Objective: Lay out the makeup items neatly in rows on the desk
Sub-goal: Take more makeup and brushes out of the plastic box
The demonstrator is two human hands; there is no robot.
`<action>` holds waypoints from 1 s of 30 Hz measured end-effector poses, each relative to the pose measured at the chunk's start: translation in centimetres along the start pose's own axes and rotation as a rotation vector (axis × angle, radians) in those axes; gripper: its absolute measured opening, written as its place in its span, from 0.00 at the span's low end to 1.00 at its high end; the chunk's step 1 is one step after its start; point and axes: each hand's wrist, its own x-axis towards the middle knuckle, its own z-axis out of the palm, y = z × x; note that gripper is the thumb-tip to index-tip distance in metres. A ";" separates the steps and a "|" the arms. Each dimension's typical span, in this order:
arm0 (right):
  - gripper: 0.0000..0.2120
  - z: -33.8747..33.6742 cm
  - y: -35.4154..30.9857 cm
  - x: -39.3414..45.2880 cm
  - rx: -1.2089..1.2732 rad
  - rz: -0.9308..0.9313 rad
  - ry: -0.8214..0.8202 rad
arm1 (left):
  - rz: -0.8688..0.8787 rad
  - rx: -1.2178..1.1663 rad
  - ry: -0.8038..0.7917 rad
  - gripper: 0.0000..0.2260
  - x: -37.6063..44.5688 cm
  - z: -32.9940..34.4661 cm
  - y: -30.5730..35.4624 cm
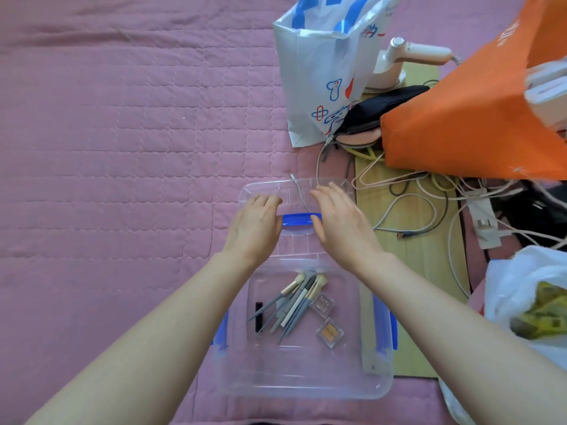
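Observation:
A clear plastic box (380,384) with blue side latches sits on the pink quilt. Inside lie several makeup brushes (294,302), a black stick (259,317) and two small clear eyeshadow cases (322,304) (330,333). The clear lid (264,187) with a blue handle (300,218) lies just beyond the box. My left hand (256,228) rests on the lid's left part, fingers curled at the tips. My right hand (340,222) lies flat over the lid's right part with straight fingers.
Pink quilt (122,148) spreads left. A white printed bag (322,72) and an orange bag (466,118) stand behind. Tangled cables (429,204) and a power strip (481,213) lie on a wooden board (414,271) at right. A white plastic bag (527,302) sits at right.

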 end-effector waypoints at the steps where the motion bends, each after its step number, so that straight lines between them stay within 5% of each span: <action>1: 0.22 -0.5 -0.3 -0.9 -0.003 -0.004 0.008 | 0.013 -0.027 0.046 0.14 -1.1 -0.6 0.4; 11: 0.19 -0.3 -2.0 -11.7 0.035 0.016 -0.011 | 0.057 -0.170 0.174 0.10 -11.9 -1.3 3.4; 20: 0.20 5.0 -2.3 -16.7 0.134 0.110 -0.141 | -0.094 -0.102 -0.078 0.08 -15.7 5.1 1.9; 24: 0.20 6.8 -1.5 -16.6 0.162 0.249 -0.313 | -0.219 -0.006 -0.271 0.09 -15.3 7.3 1.1; 30: 0.15 8.5 -0.6 -14.6 0.092 0.418 -0.530 | -0.459 -0.016 -0.349 0.11 -14.5 8.9 0.5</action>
